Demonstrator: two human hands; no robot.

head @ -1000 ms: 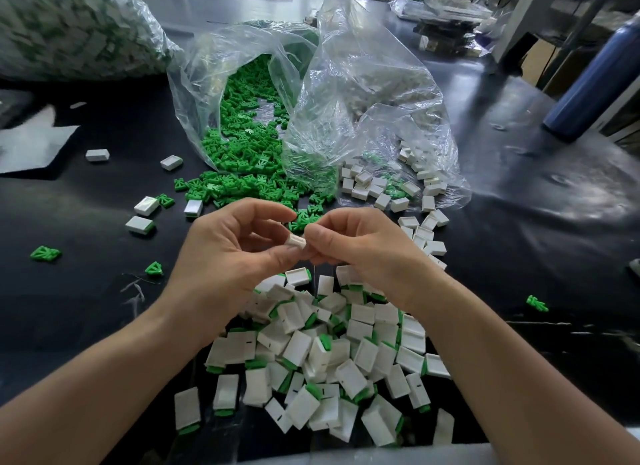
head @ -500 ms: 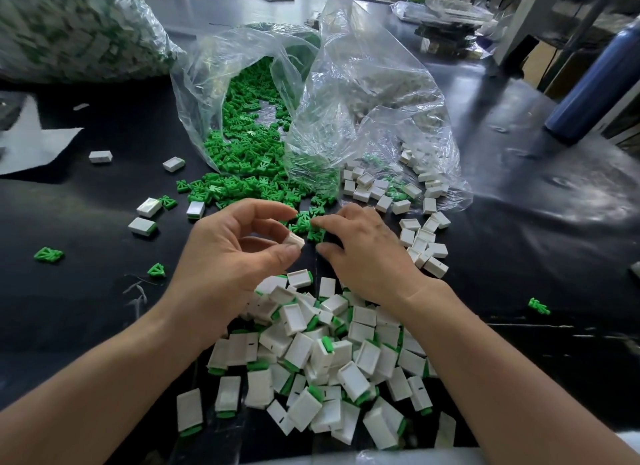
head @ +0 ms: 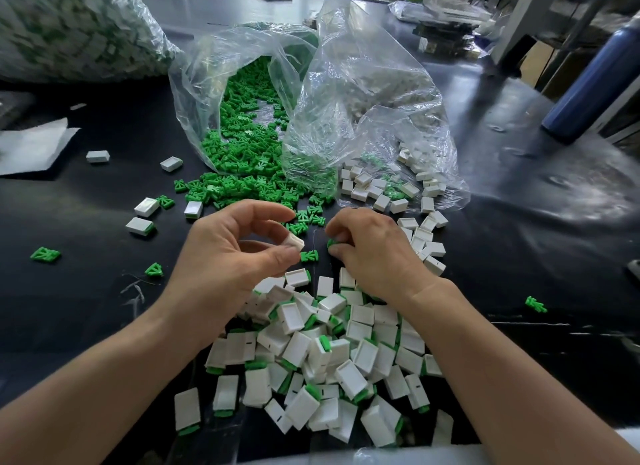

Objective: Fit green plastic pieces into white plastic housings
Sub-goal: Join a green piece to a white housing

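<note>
Pick-up step, mid-worktop [head: 104, 291]. Left hand [head: 235, 256]: fingers [head: 268, 237] pinching a white housing [head: 295, 241], raised. Right hand [head: 374, 253]: curled round a green piece [head: 332, 243] just beside the loose pile [head: 242, 184]. Next, probably: lift piece, align with housing's open end, press home.

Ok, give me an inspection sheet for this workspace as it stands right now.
Surface: black table, glossy.
Job's things: white housing and green piece in the hands; finished pile nearest the person; green pieces bag and housings bag lie open beyond.
Clutter: stray green piece far left; white sheet; blue bottle.
Grippers: left hand pinches the white housing; right hand grips the green piece.
Cables: nothing seen.
Surroundings: large filled bag back left.
</note>
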